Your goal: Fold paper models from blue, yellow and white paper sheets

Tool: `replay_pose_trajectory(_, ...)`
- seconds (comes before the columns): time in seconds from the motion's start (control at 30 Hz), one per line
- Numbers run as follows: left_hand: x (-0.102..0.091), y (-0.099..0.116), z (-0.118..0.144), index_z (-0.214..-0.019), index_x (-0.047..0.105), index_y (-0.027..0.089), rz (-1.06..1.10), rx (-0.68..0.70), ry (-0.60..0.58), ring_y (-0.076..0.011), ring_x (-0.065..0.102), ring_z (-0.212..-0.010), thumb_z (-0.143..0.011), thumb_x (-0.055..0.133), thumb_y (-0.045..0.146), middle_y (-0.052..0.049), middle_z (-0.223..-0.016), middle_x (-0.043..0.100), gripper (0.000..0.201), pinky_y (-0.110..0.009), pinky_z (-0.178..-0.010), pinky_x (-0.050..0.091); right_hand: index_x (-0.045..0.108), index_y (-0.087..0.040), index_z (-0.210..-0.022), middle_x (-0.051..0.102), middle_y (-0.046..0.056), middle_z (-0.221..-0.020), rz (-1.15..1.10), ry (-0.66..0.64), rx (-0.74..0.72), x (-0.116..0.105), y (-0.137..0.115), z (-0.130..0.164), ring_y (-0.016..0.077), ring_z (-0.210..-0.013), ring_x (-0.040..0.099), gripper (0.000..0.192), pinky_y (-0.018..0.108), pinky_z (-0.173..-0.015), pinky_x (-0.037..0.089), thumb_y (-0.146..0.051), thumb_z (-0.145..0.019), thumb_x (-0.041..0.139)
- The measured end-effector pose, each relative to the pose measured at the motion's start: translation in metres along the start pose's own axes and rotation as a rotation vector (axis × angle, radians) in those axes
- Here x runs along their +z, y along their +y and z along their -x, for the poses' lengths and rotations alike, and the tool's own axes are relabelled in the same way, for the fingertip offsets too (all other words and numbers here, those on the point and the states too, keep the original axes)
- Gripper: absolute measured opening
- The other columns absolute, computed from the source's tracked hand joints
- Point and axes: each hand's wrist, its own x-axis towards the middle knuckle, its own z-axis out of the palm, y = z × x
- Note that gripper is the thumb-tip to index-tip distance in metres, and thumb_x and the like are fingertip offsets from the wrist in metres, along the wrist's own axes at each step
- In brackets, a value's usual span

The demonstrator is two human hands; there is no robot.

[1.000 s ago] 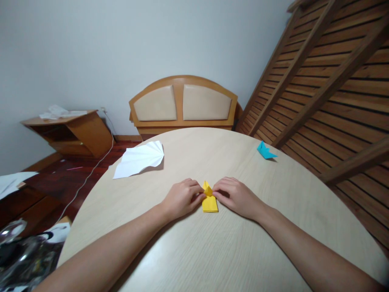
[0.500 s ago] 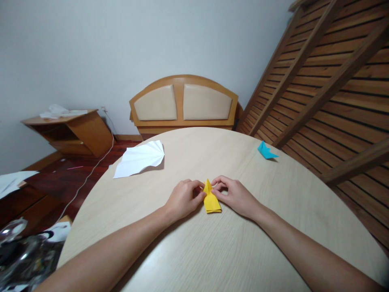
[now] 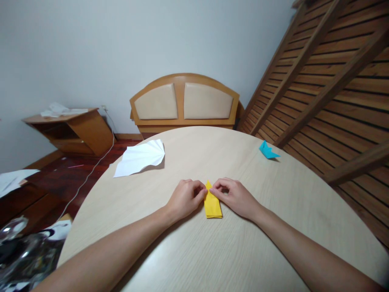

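Observation:
A piece of folded yellow paper (image 3: 213,206) lies near the middle of the round table (image 3: 194,259), its pointed tip away from me and its wide layered end toward me. My left hand (image 3: 187,198) pinches its left edge just below the tip between thumb and fingers. From the other side, my right hand (image 3: 235,196) pinches the right edge at about the same height. Both thumbs meet the paper close together, and the fingertips hide part of its upper edges.
A creased white paper sheet (image 3: 141,157) lies at the table's far left. At the far right sits a folded blue paper piece (image 3: 268,151). Beyond the table are a headboard (image 3: 184,101), slatted wooden boards (image 3: 328,93) and a low cabinet (image 3: 91,132) with papers on it.
The yellow paper has shifted slightly toward me, and its upper part looks narrower. My thumbs have come closer together over it. The white and blue papers stay in place.

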Motion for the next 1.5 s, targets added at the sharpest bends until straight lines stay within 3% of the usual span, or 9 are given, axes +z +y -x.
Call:
replay_pose_trajectory(0.27, -0.001, 0.003, 0.005, -0.105, 0.069, 0.016, 0.134, 0.014, 0.054, -0.0191, 0.067, -0.077, -0.094, 0.057, 0.031, -0.005, -0.084, 0.074, 0.022, -0.034, -0.08, 0.05, 0.068, -0.021, -0.092, 0.074, 0.003, -0.082, -0.221, 0.009, 0.04, 0.0, -0.002, 0.004, 0.0189, -0.074, 0.071, 0.025, 0.028, -0.063, 0.054, -0.045, -0.095, 0.059)
replay_pose_trajectory(0.4, -0.003, 0.004, 0.007, -0.108, 0.067, 0.016, 0.137, 0.129, 0.017, -0.0243, 0.065, -0.093, -0.09, 0.06, 0.04, -0.009, -0.1, 0.072, 0.03, -0.04, -0.087, 0.049, 0.066, -0.021, -0.088, 0.074, 0.004, -0.082, -0.257, 0.153, 0.029, -0.005, -0.007, 0.005, 0.0191, -0.073, 0.071, 0.024, 0.029, -0.065, 0.056, -0.045, -0.094, 0.061)
replay_pose_trajectory(0.57, -0.002, 0.004, 0.008, -0.101, 0.067, 0.018, 0.218, 0.193, -0.042, -0.0215, 0.064, -0.09, -0.088, 0.064, 0.033, -0.007, -0.097, 0.072, 0.02, -0.037, -0.086, 0.05, 0.063, -0.021, -0.088, 0.075, 0.006, -0.089, -0.352, 0.263, 0.065, -0.005, -0.005, 0.001, 0.0207, -0.074, 0.072, 0.031, 0.031, -0.064, 0.059, -0.052, -0.09, 0.064)
replay_pose_trajectory(0.7, -0.002, 0.004, 0.008, -0.096, 0.069, 0.017, 0.319, 0.164, 0.003, -0.0197, 0.065, -0.091, -0.091, 0.062, 0.028, -0.007, -0.097, 0.073, 0.013, -0.034, -0.086, 0.05, 0.062, -0.021, -0.104, 0.075, 0.008, -0.091, -0.413, 0.301, 0.068, -0.006, -0.003, 0.001, 0.0228, -0.081, 0.073, 0.035, 0.034, -0.071, 0.059, -0.054, -0.091, 0.06)
replay_pose_trajectory(0.83, -0.005, 0.006, 0.007, -0.093, 0.069, 0.017, 0.404, 0.099, 0.155, -0.0181, 0.067, -0.086, -0.093, 0.062, 0.028, -0.006, -0.092, 0.075, 0.014, -0.032, -0.082, 0.051, 0.057, -0.021, -0.123, 0.075, 0.008, -0.097, -0.355, 0.214, -0.016, -0.009, -0.008, 0.006, 0.0241, -0.097, 0.071, 0.04, 0.038, -0.084, 0.056, -0.045, -0.091, 0.063)
replay_pose_trajectory(0.93, -0.007, 0.008, 0.006, -0.089, 0.069, 0.016, 0.48, 0.071, 0.249, -0.0165, 0.068, -0.079, -0.093, 0.061, 0.03, -0.005, -0.087, 0.074, 0.017, -0.028, -0.074, 0.052, 0.062, -0.021, -0.117, 0.073, 0.009, -0.106, -0.301, 0.193, -0.06, -0.007, -0.014, 0.009, 0.0229, -0.1, 0.069, 0.032, 0.038, -0.087, 0.055, -0.037, -0.089, 0.066)
replay_pose_trajectory(1.03, -0.006, 0.01, 0.007, -0.088, 0.068, 0.016, 0.519, 0.053, 0.276, -0.0152, 0.068, -0.075, -0.093, 0.062, 0.032, -0.005, -0.084, 0.074, 0.018, -0.024, -0.066, 0.052, 0.069, -0.022, -0.104, 0.074, 0.007, -0.103, -0.253, 0.209, -0.085, -0.006, -0.018, 0.009, 0.0204, -0.094, 0.068, 0.018, 0.037, -0.088, 0.053, -0.033, -0.091, 0.062)
replay_pose_trajectory(1.23, -0.005, 0.011, 0.008, -0.087, 0.068, 0.017, 0.516, 0.051, 0.285, -0.0142, 0.068, -0.074, -0.092, 0.063, 0.034, -0.004, -0.083, 0.074, 0.019, -0.022, -0.062, 0.05, 0.071, -0.023, -0.104, 0.075, 0.004, -0.097, -0.213, 0.206, -0.169, -0.007, -0.024, 0.012, 0.0196, -0.089, 0.066, 0.019, 0.034, -0.084, 0.053, -0.032, -0.087, 0.068)
replay_pose_trajectory(1.5, -0.009, 0.016, 0.01, -0.089, 0.068, 0.016, 0.518, 0.085, 0.311, -0.0125, 0.066, -0.068, -0.093, 0.059, 0.03, -0.005, -0.08, 0.073, 0.017, -0.021, -0.059, 0.05, 0.071, -0.021, -0.094, 0.074, 0.003, -0.087, -0.23, 0.286, -0.142, -0.002, -0.032, 0.012, 0.0168, -0.076, 0.067, 0.01, 0.03, -0.072, 0.054, -0.028, -0.089, 0.066)
